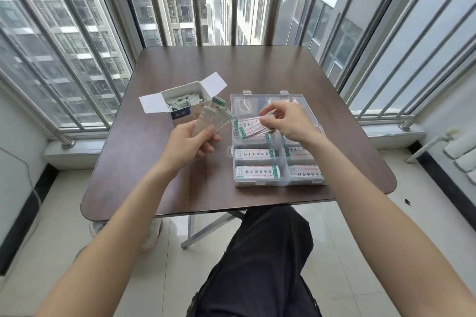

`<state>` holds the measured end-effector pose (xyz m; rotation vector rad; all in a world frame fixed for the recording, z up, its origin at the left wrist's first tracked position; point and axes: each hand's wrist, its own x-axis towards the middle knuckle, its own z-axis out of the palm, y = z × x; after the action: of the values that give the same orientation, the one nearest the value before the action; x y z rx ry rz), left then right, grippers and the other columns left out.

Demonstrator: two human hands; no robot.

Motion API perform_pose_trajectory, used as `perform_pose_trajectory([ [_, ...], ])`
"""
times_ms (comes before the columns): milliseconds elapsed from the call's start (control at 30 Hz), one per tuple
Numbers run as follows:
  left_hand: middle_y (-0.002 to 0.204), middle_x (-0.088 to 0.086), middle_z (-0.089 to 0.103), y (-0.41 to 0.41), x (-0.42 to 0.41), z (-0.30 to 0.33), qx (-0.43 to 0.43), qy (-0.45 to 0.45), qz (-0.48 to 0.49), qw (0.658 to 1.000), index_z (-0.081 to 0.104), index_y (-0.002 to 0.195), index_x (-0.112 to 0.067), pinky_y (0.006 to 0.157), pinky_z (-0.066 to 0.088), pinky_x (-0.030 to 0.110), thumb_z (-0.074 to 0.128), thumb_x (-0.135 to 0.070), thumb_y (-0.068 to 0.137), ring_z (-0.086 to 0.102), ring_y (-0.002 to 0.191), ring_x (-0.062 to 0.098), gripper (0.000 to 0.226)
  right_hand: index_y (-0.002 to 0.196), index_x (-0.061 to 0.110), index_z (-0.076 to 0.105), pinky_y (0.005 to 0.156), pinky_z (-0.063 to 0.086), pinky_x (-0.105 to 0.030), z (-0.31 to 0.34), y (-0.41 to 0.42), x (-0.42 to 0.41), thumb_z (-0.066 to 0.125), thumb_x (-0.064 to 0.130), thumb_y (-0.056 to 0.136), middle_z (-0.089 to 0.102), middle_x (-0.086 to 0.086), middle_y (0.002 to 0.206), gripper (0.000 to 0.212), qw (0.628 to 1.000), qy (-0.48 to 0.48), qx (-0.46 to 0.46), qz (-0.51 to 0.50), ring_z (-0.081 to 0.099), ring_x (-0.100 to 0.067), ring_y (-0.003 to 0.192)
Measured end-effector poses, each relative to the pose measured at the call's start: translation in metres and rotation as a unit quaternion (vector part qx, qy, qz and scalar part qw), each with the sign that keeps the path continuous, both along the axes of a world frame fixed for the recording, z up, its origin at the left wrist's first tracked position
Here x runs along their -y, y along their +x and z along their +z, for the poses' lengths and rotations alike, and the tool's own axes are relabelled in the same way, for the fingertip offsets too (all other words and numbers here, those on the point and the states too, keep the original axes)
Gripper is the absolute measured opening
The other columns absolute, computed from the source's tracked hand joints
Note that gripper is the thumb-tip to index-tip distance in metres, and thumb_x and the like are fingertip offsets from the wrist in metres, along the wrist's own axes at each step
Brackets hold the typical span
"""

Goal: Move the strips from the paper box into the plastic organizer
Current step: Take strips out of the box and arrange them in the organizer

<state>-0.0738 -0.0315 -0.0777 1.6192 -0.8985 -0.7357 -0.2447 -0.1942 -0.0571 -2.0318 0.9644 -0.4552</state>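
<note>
The paper box (177, 103) stands open on the counter (257, 69) at the left, more wrapped strips (184, 100) showing inside. Just in front of it the left hand (189, 145) clenches a fanned bundle of strips (212, 117), its grip curled round their lower ends. To the right, the right hand (288, 121) pinches a few strips (251, 126) over the plastic organizer (277, 96), above a middle compartment; the nearer compartments already hold stacks. They look light, thin and floppy, likely slick in their wrappers, so a loose pinch could let them slide apart. I'd hold them flat by one end.
</note>
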Motion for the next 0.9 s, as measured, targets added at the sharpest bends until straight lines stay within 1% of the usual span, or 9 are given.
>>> perform_pose_trajectory([
  [133, 0.068, -0.01, 0.068, 0.001, 0.0, 0.0, 0.003, 0.002, -0.006, 1.0, 0.06, 0.085, -0.012, 0.043, 0.04, 0.013, 0.055, -0.018, 0.094, 0.056, 0.047, 0.001, 0.012, 0.074, 0.024, 0.06, 0.067, 0.046, -0.033, -0.001, 0.001, 0.005, 0.07, 0.027, 0.084, 0.064, 0.001, 0.071, 0.014, 0.999, -0.037, -0.033, -0.02, 0.057, -0.014, 0.066],
  [233, 0.075, -0.006, 0.068, 0.001, 0.003, 0.002, 0.005, 0.004, -0.014, 1.0, 0.06, 0.083, -0.014, 0.044, 0.04, 0.013, 0.054, -0.018, 0.095, 0.055, 0.048, 0.001, 0.014, 0.076, 0.021, 0.059, 0.074, 0.049, -0.037, 0.001, 0.0, 0.004, 0.068, 0.03, 0.085, 0.07, -0.005, 0.085, 0.016, 0.997, -0.037, -0.075, -0.002, 0.064, -0.024, 0.084],
  [300, 0.075, -0.006, 0.067, 0.0, 0.005, 0.003, 0.0, 0.002, -0.014, 1.0, 0.06, 0.082, -0.016, 0.044, 0.04, 0.013, 0.055, -0.019, 0.095, 0.054, 0.047, 0.001, 0.014, 0.079, 0.019, 0.06, 0.079, 0.051, -0.04, 0.001, 0.0, 0.002, 0.068, 0.03, 0.085, 0.07, -0.008, 0.088, 0.015, 0.995, -0.039, -0.093, 0.02, 0.065, -0.027, 0.089],
  [400, 0.075, -0.005, 0.067, -0.002, 0.007, 0.004, -0.003, 0.005, -0.018, 1.0, 0.06, 0.082, -0.016, 0.044, 0.04, 0.013, 0.054, -0.019, 0.095, 0.054, 0.047, 0.0, 0.014, 0.084, 0.017, 0.065, 0.078, 0.05, -0.034, 0.003, 0.003, -0.003, 0.069, 0.026, 0.084, 0.066, 0.001, 0.082, 0.01, 0.988, -0.082, -0.123, 0.05, 0.061, -0.019, 0.082],
  [500, 0.076, -0.006, 0.067, -0.004, 0.008, 0.004, -0.003, 0.009, -0.024, 1.0, 0.06, 0.083, -0.017, 0.045, 0.04, 0.013, 0.054, -0.02, 0.095, 0.053, 0.048, 0.0, 0.014, 0.09, 0.017, 0.07, 0.082, 0.053, -0.035, 0.004, 0.008, -0.005, 0.068, 0.021, 0.086, 0.069, -0.001, 0.086, 0.007, 0.989, -0.079, -0.113, 0.059, 0.064, -0.016, 0.083],
  [633, 0.07, -0.011, 0.068, -0.008, 0.007, 0.003, -0.037, 0.017, -0.03, 0.999, 0.061, 0.083, -0.018, 0.046, 0.04, 0.014, 0.054, -0.024, 0.095, 0.052, 0.05, 0.0, 0.015, 0.085, 0.019, 0.069, 0.081, 0.054, -0.034, 0.0, 0.013, -0.009, 0.068, 0.021, 0.085, 0.069, -0.001, 0.085, 0.002, 0.992, -0.073, -0.099, 0.042, 0.065, -0.015, 0.081],
  [733, 0.071, -0.011, 0.067, -0.011, 0.006, 0.004, -0.068, 0.016, -0.041, 0.997, 0.062, 0.086, -0.018, 0.047, 0.04, 0.015, 0.053, -0.026, 0.095, 0.051, 0.052, 0.001, 0.015, 0.08, 0.023, 0.069, 0.073, 0.05, -0.03, -0.002, 0.014, -0.012, 0.071, 0.025, 0.081, 0.07, 0.003, 0.086, 0.003, 0.98, -0.129, -0.139, 0.052, 0.062, -0.013, 0.081],
  [800, 0.074, -0.009, 0.068, -0.012, 0.007, 0.006, -0.082, 0.009, -0.051, 0.995, 0.062, 0.087, -0.019, 0.047, 0.04, 0.015, 0.053, -0.024, 0.095, 0.052, 0.053, 0.001, 0.014, 0.081, 0.024, 0.07, 0.068, 0.043, -0.027, -0.001, 0.015, -0.014, 0.071, 0.028, 0.081, 0.07, 0.006, 0.086, 0.005, 0.965, -0.197, -0.166, 0.059, 0.057, -0.011, 0.084],
  [900, 0.075, -0.008, 0.067, -0.013, 0.008, 0.006, -0.102, 0.0, -0.061, 0.993, 0.062, 0.089, -0.018, 0.046, 0.039, 0.015, 0.053, -0.021, 0.095, 0.052, 0.054, 0.003, 0.012, 0.086, 0.024, 0.072, 0.07, 0.037, -0.027, -0.003, 0.018, -0.015, 0.07, 0.033, 0.082, 0.069, 0.004, 0.09, 0.01, 0.936, -0.288, -0.187, 0.072, 0.05, -0.013, 0.092],
])
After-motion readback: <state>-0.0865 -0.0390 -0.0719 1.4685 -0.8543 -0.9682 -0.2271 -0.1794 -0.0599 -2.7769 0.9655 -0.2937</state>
